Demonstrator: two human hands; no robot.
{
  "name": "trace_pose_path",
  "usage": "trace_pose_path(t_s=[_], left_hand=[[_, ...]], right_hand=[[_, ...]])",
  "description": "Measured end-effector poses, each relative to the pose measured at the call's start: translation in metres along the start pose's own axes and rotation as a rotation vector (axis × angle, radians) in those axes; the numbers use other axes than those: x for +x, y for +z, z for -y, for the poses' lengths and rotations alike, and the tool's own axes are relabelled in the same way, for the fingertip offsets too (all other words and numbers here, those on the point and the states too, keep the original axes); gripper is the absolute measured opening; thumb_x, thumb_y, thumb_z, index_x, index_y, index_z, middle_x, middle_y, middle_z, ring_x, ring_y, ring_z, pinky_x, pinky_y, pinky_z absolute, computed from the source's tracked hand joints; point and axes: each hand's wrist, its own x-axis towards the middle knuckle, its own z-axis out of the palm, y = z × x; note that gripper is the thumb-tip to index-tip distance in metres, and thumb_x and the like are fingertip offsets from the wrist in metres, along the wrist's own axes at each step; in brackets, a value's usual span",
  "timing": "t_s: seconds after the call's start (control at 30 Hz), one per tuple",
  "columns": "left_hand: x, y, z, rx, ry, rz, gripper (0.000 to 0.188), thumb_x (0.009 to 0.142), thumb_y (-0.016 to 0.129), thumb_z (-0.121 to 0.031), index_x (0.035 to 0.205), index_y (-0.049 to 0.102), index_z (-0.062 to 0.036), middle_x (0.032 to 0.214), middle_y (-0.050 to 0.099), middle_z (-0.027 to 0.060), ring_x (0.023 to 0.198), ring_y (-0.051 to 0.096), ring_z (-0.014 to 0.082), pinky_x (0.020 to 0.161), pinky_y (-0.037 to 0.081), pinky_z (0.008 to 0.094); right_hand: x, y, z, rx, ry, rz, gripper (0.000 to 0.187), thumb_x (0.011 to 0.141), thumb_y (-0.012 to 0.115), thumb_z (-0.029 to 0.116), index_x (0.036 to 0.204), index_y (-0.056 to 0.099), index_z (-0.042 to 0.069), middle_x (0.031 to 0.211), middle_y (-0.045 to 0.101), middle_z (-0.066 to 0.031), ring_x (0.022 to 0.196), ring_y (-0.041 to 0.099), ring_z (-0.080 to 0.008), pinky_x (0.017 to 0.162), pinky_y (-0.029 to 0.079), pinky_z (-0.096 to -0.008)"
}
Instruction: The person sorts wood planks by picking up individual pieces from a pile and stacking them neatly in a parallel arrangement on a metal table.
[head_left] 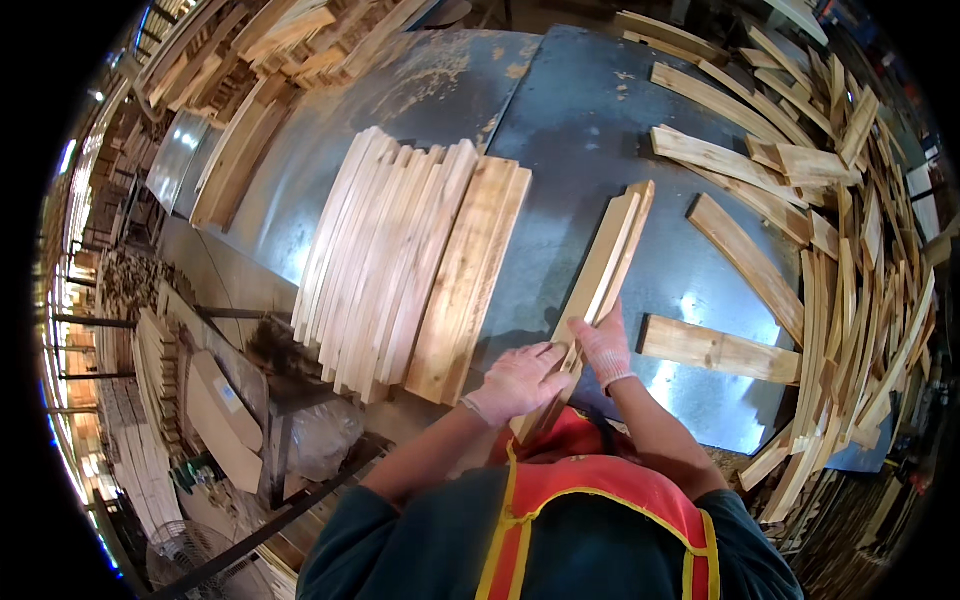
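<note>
Both my hands wear pale knit gloves and grip a pair of narrow wooden boards [592,275] in front of my body. The boards lie side by side, lengthwise away from me, their near ends close to my red apron [620,480]. My left hand [520,382] is closed on their left side, thumb toward the middle. Slightly farther up, my right hand [604,345] grips the right side, its fingers partly hidden behind the wood. Left of the held boards, a row of pale wooden boards [390,260] rests on the table, with wider, yellower boards [470,280] at its right end.
The metal-topped table [570,110] spreads out ahead. Loose boards [725,350] lie to the right, beside a tangled heap of offcuts [845,300] along that edge. Stacked lumber [290,40] stands at the far left. A fan [195,560] is low on the left.
</note>
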Motion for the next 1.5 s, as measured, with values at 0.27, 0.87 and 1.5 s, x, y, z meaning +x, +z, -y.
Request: trace_pose_path(t_s=[0.27, 0.87, 1.5], left_hand=[[-0.085, -0.008, 0.121, 0.389, 0.139, -0.378, 0.051, 0.071, 0.062, -0.001, 0.122, 0.064, -0.0053, 0.127, 0.061, 0.0135, 0.134, 0.050, 0.0358, 0.116, 0.037, 0.0563], [0.020, 0.018, -0.073, 0.293, 0.290, -0.275, 0.094, 0.072, 0.083, -0.044, 0.150, 0.050, -0.0035, 0.156, 0.044, 0.0219, 0.148, 0.037, 0.0451, 0.123, 0.028, 0.0587], [0.023, 0.011, -0.095, -0.514, -0.544, -0.152, 0.080, 0.087, 0.070, -0.062, 0.143, 0.060, -0.0068, 0.128, 0.070, 0.0218, 0.121, 0.065, 0.0363, 0.102, 0.050, 0.0423]], right_hand=[[0.002, 0.064, 0.011, -0.076, -0.037, 0.103, 0.062, 0.081, 0.082, 0.026, 0.131, 0.056, 0.001, 0.111, 0.073, -0.0213, 0.105, 0.071, -0.0337, 0.094, 0.056, -0.0441], [-0.005, -0.318, -0.015, -1.492, -0.416, 0.190, 0.086, 0.071, 0.086, 0.034, 0.145, 0.049, 0.014, 0.136, 0.061, -0.0128, 0.119, 0.064, -0.0347, 0.100, 0.050, -0.0482], [0.123, -0.349, 0.007, -0.677, -0.340, 0.129, 0.095, 0.072, 0.089, 0.029, 0.154, 0.048, 0.002, 0.122, 0.070, -0.0206, 0.110, 0.068, -0.0322, 0.098, 0.055, -0.0403]])
